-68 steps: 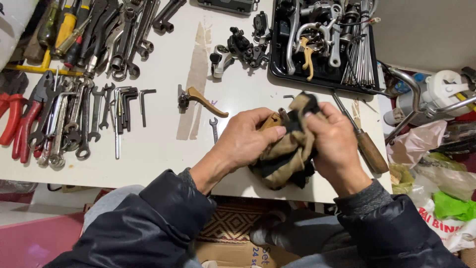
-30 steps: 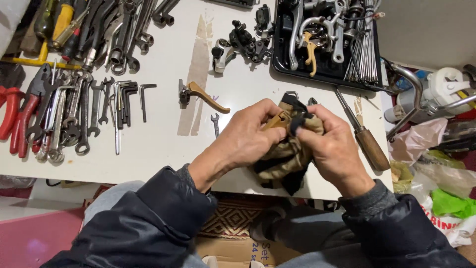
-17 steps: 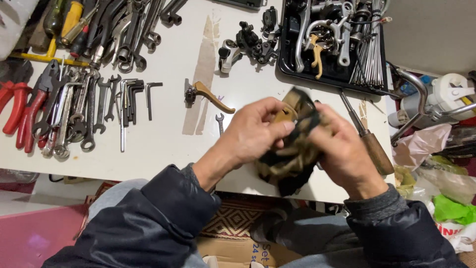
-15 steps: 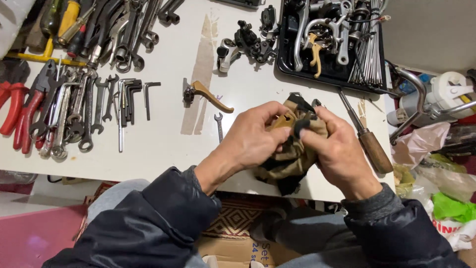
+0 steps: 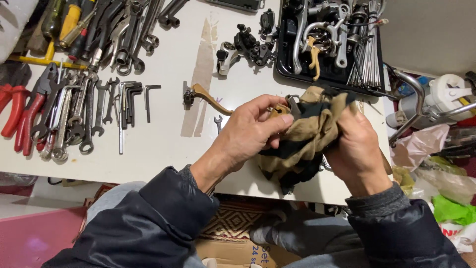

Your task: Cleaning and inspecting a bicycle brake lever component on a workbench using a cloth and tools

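Both hands on one job | our left hand (image 5: pixel 248 136) pinches a small brass part (image 5: pixel 280 109) | our right hand (image 5: pixel 358 149), fingers curled, grips the tan-and-black rag (image 5: pixel 303 141) | rag bunched lower than a moment ago, part's end now bared, wiping seems well along.

Both arms wore a dark navy, slightly shiny padded jacket with puffy creased sleeves. Left hand (image 5: pixel 248 136) was bare below a dark grey ribbed knit cuff (image 5: pixel 187 174) peeking out at the jacket sleeve end. Right hand (image 5: pixel 356 149) was bare too, with a wider band of the same grey knit cuff (image 5: pixel 373 208) at the wrist. No gloves, rings or watch showed. Grey trousers (image 5: pixel 317 238) covered the legs, below the sleeves.
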